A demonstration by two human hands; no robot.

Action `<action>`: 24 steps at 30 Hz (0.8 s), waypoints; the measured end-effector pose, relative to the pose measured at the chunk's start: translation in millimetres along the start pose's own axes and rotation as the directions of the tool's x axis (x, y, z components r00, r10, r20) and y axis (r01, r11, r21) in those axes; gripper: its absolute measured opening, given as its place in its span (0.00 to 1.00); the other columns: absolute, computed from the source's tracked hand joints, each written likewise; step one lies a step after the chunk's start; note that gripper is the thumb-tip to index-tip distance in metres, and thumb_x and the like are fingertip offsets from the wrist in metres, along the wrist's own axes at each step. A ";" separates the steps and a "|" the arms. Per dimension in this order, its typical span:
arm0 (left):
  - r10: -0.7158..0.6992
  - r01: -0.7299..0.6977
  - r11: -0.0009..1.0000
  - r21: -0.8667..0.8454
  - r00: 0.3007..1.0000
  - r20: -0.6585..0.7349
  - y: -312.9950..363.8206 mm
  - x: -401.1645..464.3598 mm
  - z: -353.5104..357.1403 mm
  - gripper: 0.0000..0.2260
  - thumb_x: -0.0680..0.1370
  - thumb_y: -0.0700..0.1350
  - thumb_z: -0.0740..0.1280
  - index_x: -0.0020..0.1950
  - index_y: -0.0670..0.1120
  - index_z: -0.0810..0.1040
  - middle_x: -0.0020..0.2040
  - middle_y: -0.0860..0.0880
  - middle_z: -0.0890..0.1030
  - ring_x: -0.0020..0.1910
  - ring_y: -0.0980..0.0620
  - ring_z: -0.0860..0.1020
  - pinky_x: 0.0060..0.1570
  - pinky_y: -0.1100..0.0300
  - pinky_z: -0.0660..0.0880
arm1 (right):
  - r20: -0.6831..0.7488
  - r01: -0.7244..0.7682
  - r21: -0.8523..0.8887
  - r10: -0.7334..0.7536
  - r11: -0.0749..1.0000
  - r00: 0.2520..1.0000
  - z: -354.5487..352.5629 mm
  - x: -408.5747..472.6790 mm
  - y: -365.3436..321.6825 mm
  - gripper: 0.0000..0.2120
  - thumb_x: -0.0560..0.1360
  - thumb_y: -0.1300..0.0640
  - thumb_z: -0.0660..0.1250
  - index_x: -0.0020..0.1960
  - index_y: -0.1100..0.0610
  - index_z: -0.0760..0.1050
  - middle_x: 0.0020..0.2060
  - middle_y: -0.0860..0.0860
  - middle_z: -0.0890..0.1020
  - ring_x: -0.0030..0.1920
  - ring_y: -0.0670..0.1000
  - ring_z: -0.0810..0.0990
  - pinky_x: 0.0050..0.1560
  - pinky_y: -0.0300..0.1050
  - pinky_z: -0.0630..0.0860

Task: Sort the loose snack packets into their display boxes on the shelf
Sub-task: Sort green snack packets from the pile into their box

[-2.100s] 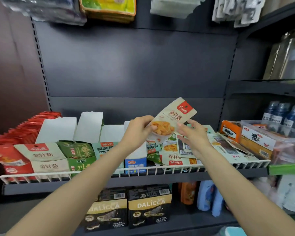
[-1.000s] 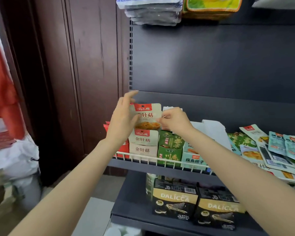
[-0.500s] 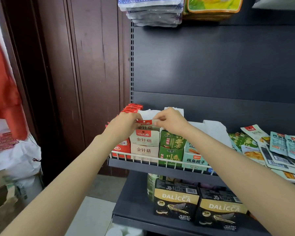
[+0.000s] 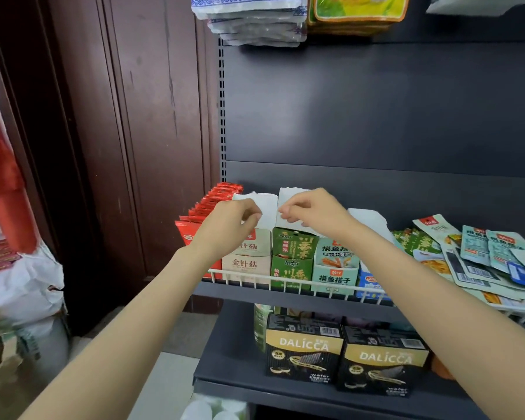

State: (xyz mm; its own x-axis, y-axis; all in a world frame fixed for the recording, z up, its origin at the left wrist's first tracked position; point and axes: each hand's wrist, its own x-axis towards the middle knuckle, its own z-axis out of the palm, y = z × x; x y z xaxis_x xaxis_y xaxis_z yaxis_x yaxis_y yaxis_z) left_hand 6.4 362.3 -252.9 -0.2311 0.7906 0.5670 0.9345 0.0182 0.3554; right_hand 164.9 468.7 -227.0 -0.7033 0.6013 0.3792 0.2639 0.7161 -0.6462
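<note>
My left hand (image 4: 229, 227) and my right hand (image 4: 311, 212) hover side by side over the beige enoki-mushroom display box (image 4: 247, 263) near the left end of the wire-fronted shelf (image 4: 285, 280). Both hands have curled fingers with nothing visible in them. A beige packet with a red logo (image 4: 252, 237) stands in the box just under my left hand. To its right stand a green box (image 4: 293, 259) and a pale teal box (image 4: 335, 265). A heap of loose snack packets (image 4: 479, 259) lies at the shelf's right end.
Red packets (image 4: 212, 201) fill a box at the far left of the shelf. Two black DALICCA wafer boxes (image 4: 346, 356) stand on the lower shelf. A dark wooden door (image 4: 119, 147) is on the left, with white sacks (image 4: 22, 286) at its foot.
The beige packet I carried left from the heap has gone down into its box. Both hands have let go of its top edge and risen slightly.
</note>
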 end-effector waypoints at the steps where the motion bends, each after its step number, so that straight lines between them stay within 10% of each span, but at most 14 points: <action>1: 0.009 -0.009 1.000 -0.020 1.000 -0.024 10.1 0.0 4.2 0.08 0.80 0.43 0.61 0.54 0.46 0.79 0.48 0.52 0.82 0.47 0.55 0.79 0.50 0.58 0.75 | -0.060 0.005 0.023 -0.004 1.000 0.998 -6.7 -6.8 4.8 0.07 0.76 0.57 0.65 0.48 0.53 0.82 0.43 0.49 0.85 0.47 0.47 0.82 0.51 0.43 0.77; 10: 0.176 -0.172 0.976 -0.131 0.984 0.015 145.3 20.5 90.8 0.10 0.79 0.42 0.59 0.58 0.43 0.75 0.51 0.46 0.77 0.48 0.49 0.76 0.52 0.55 0.72 | -0.393 -0.186 0.009 0.174 0.983 0.903 -82.3 -68.5 101.5 0.08 0.75 0.61 0.63 0.47 0.53 0.81 0.42 0.49 0.84 0.45 0.49 0.81 0.50 0.47 0.76; 19: 0.097 -0.066 0.994 -0.083 0.881 0.464 244.4 41.8 205.4 0.11 0.79 0.37 0.59 0.59 0.35 0.71 0.56 0.37 0.75 0.55 0.40 0.75 0.44 0.55 0.69 | -0.291 -0.577 -0.267 0.506 0.772 0.812 -145.3 -123.0 220.7 0.13 0.76 0.58 0.63 0.59 0.55 0.75 0.58 0.55 0.78 0.61 0.57 0.75 0.52 0.46 0.69; 24: -0.026 -0.107 0.978 0.179 0.789 0.614 251.0 50.9 247.7 0.13 0.82 0.46 0.58 0.55 0.37 0.75 0.54 0.40 0.77 0.54 0.42 0.76 0.42 0.57 0.69 | -0.108 -0.532 -0.425 0.543 0.732 0.833 -157.7 -137.1 230.6 0.21 0.76 0.56 0.64 0.68 0.59 0.70 0.67 0.55 0.73 0.65 0.54 0.72 0.60 0.44 0.68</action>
State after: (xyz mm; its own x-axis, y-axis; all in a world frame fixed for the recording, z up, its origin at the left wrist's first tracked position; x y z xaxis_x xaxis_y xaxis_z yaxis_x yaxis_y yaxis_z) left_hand 296.3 558.7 -318.9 -0.0406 0.9990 -0.0182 0.9872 0.0430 0.1539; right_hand 426.3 607.3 -323.6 -0.3709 0.9280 0.0367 0.8482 0.3546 -0.3934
